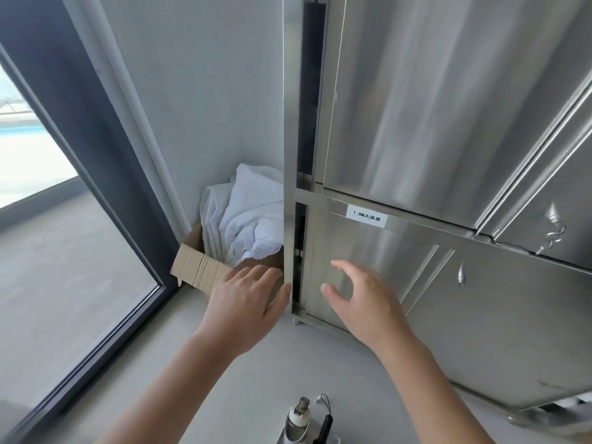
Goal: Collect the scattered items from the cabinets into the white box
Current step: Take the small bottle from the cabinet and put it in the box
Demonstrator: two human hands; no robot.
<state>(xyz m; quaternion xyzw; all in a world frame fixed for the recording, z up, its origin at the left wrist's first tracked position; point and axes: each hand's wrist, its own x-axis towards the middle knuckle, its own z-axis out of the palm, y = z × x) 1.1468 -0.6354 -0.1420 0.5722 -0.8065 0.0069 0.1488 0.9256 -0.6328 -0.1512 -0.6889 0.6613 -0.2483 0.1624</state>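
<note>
A tall stainless steel cabinet (416,139) fills the right half of the view, its doors closed. The lower left door (362,251) carries a small white label (366,216). My left hand (246,302) rests with spread fingers at the cabinet's left corner post, its thumb touching the post. My right hand (362,302) hovers open just in front of the lower door, holding nothing. At the bottom edge the rim of a white box (307,439) shows, with a white bottle with a pump top (299,415) and a black corded item (325,424) in it.
A brown cardboard box (205,267) stuffed with white linen (250,216) stands in the corner left of the cabinet. A dark-framed floor-length window (64,187) runs along the left. A grey floor (256,379) lies below my arms.
</note>
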